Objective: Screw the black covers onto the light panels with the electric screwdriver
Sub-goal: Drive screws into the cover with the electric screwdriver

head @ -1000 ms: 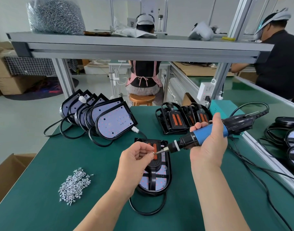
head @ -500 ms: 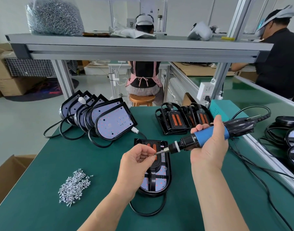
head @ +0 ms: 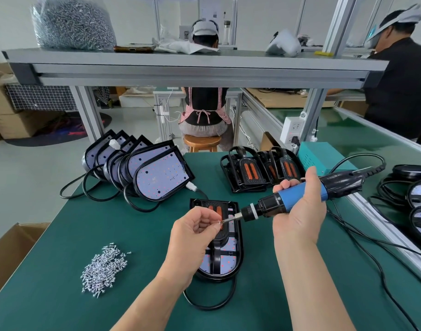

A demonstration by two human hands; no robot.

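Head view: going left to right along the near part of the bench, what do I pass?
Cardboard box → screw pile → left hand pinching a screw → right hand gripping the electric screwdriver → light panels at the right edge.

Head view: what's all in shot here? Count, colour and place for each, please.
covered panel: one, black, flat on green mat, centre
bare panels: leaning row of several, black-rimmed white, back left
covers: stack of several, black with orange, back centre
screws: loose pile, silver, mat front left
screw bag: one, clear, shelf left
box: one, teal, back right
side panels: at least three, black, right edge
seated person: one, black top, behind bench
second person: one, black top, far right
screwdriver: one, blue and black, above covered panel
screw: one, silver, at bit tip
left hand: pinches screw
right hand: grips screwdriver
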